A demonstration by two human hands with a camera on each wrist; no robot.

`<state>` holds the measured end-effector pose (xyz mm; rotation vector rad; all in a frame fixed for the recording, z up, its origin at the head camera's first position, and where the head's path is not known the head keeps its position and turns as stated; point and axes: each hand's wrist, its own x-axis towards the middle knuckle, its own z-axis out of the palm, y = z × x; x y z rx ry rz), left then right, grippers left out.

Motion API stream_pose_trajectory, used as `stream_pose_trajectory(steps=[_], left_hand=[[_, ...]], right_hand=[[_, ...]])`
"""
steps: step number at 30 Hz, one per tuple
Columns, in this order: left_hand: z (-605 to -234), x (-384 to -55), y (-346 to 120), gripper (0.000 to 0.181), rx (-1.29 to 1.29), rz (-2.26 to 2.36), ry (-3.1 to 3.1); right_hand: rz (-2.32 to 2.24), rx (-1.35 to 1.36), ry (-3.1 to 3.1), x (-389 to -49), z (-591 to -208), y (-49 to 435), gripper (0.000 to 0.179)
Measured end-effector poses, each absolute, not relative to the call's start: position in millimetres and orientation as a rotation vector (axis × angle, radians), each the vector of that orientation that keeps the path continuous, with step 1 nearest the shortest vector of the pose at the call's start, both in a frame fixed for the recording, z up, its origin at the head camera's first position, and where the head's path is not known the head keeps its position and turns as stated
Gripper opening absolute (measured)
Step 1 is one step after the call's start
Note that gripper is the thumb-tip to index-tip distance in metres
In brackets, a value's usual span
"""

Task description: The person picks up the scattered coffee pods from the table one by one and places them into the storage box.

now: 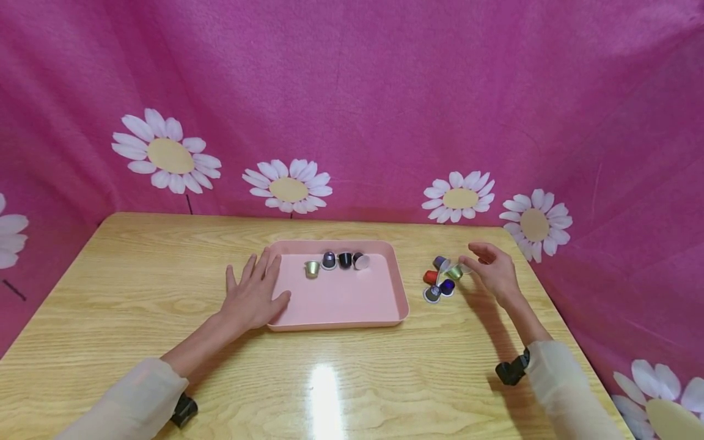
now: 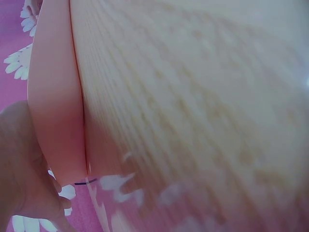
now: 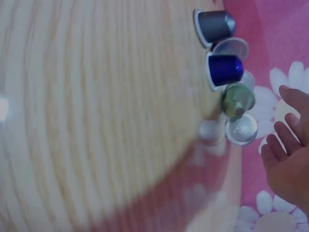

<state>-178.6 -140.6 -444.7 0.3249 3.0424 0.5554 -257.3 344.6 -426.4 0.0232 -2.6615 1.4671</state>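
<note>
My left hand (image 1: 250,299) lies spread over the left rim of a pink tray (image 1: 341,305); the left wrist view shows fingers at the tray's outer wall (image 2: 55,96). Inside, along the back, are a pale green coffee capsule (image 1: 311,269), a dark purple one (image 1: 329,261), a black one (image 1: 344,261) and one on its side (image 1: 361,261). Right of the tray, my right hand (image 1: 497,275) hovers by loose capsules: purple (image 1: 439,262), red (image 1: 431,277), green (image 1: 455,272), blue (image 1: 447,286) and grey (image 1: 432,294). Its fingers are loosely bent, beside a silver foil lid (image 3: 241,129).
A wooden table (image 1: 220,391) carries everything. Behind it and to both sides hangs a magenta cloth (image 1: 352,110) with large white daisies. Light glares off the table's front (image 1: 326,397). Each wrist wears a small black camera (image 1: 513,370).
</note>
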Motion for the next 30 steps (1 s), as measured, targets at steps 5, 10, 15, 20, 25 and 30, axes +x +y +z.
stream_pose_trajectory(steps=[5, 10, 15, 20, 25, 30], left_hand=[[-445, -179, -141, 0.081, 0.328, 0.548, 3.041], [-447, -180, -142, 0.08, 0.331, 0.557, 3.057], [-448, -180, -142, 0.079, 0.331, 0.561, 3.065], [-447, -180, -142, 0.079, 0.331, 0.574, 3.061], [-446, -180, -142, 0.079, 0.333, 0.583, 3.054], [-446, -180, -141, 0.08, 0.325, 0.569, 3.038]], right_hand=[[1.515, -0.052, -2.716, -258, -435, 351, 0.06], [1.596, -0.086, -2.704, -260, -442, 354, 0.058], [1.632, -0.102, -2.723, -262, -449, 357, 0.054], [1.656, -0.147, -2.726, -265, -451, 358, 0.052], [1.654, -0.18, -2.734, -266, -451, 359, 0.053], [1.631, -0.207, -2.747, -268, -453, 359, 0.054]])
